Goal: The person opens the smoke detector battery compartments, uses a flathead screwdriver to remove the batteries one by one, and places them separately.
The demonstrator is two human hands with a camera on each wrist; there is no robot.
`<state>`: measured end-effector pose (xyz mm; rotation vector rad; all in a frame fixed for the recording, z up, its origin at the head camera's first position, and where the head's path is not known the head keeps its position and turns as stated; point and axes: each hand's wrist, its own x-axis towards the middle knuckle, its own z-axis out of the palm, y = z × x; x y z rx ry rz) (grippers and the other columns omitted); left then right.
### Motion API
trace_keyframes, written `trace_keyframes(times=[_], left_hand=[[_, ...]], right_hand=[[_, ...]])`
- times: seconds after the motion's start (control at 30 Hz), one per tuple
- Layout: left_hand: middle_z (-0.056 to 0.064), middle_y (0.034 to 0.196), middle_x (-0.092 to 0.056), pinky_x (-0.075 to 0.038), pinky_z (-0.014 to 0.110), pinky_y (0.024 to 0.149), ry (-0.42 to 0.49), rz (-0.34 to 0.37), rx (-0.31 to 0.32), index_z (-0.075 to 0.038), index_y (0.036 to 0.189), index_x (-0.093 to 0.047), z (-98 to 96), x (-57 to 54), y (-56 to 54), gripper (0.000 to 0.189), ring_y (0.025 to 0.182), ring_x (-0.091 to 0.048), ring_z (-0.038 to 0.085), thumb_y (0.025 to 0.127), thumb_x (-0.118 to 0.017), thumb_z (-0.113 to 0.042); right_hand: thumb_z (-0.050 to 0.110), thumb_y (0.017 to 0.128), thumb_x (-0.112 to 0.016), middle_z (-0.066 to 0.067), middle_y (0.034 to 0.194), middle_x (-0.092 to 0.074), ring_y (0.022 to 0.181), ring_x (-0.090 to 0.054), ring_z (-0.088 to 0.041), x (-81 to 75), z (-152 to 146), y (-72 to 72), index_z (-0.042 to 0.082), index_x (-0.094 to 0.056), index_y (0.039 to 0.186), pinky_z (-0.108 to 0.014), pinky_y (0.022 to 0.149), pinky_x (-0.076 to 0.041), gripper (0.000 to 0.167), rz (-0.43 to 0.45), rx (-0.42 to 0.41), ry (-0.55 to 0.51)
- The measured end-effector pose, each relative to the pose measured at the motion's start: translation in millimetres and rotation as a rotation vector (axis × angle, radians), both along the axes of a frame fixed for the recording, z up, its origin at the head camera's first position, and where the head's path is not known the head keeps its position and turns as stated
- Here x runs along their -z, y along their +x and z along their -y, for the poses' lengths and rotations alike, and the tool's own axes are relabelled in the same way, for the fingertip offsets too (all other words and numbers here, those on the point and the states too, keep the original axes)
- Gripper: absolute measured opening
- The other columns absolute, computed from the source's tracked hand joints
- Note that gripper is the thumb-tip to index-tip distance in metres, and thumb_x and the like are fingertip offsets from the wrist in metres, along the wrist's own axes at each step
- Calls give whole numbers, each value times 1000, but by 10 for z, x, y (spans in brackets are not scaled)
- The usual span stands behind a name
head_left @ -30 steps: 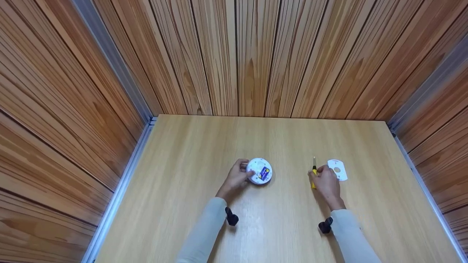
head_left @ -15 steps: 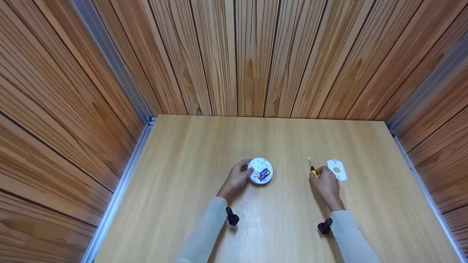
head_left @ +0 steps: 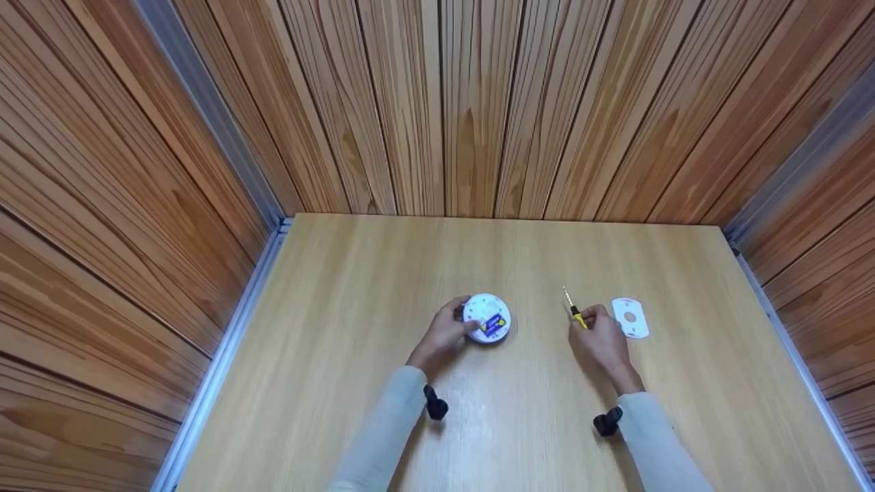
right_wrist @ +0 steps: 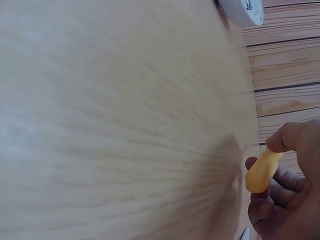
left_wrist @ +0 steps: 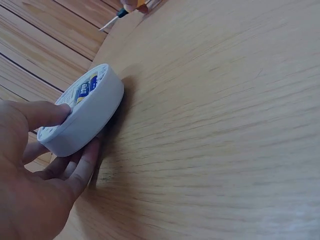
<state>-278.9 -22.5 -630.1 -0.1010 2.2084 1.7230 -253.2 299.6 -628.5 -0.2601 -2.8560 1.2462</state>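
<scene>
My left hand [head_left: 443, 335] grips a round white device [head_left: 487, 318] by its left edge, thumb on the upper face and fingers beneath. In the left wrist view, blue-and-yellow batteries [left_wrist: 84, 90] show in the face of this thick disc, which is tilted just over the table. Over to the right, my right hand [head_left: 605, 342] holds a screwdriver [head_left: 579, 317] by its yellow handle, the metal shaft aimed up and to the left. In the right wrist view, thumb and fingers pinch the yellow handle [right_wrist: 263, 171]; the shaft is hidden there.
A white plate [head_left: 629, 318] with a round hole lies on the wooden table [head_left: 383, 273], just right of my right hand. Wood-panelled walls [head_left: 472, 109] rise behind the table and at both sides. Black wrist cameras [head_left: 435, 403] sit at both cuffs.
The screwdriver has turned in my right hand, its tip swinging leftward, and that hand has shifted slightly left. My left hand and the round device have barely moved.
</scene>
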Motion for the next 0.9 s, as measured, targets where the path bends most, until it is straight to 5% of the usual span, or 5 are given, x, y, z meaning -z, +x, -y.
trace_keyframes(times=[0.17, 0.53, 0.77, 0.9], left_hand=[[14, 135, -63, -52, 38, 109, -11, -38, -8, -1, 150, -53, -6, 1, -21, 61, 124, -61, 25, 95, -77, -9], [10, 133, -62, -51, 38, 109, 9, -13, -34, -8, 147, -57, -52, -5, -31, 52, 122, -60, 23, 98, -74, -8], [9, 134, -64, -55, 36, 104, 34, 11, -41, -11, 145, -59, -65, -13, -14, 45, 123, -61, 22, 101, -71, -10], [7, 134, -65, -53, 39, 109, 2, -8, -33, -13, 145, -60, -65, -18, -3, 43, 125, -61, 22, 102, -70, -12]], right_hand=[[13, 100, -69, -17, 108, -66, 95, -59, -26, -70, 73, -31, -3, -60, 118, -26, 78, -44, 26, -54, -50, -20], [10, 102, -69, -16, 121, -62, 110, -58, -28, -225, 208, -18, 1, -54, 129, -32, 96, -49, 32, -21, -160, -103], [8, 101, -71, -15, 123, -62, 111, -58, -28, -303, 293, 0, 3, -58, 128, -26, 97, -51, 31, -31, -196, -93], [7, 101, -72, -12, 122, -63, 110, -58, -27, -317, 332, 10, 8, -59, 127, -34, 102, -50, 29, -32, -242, -85]])
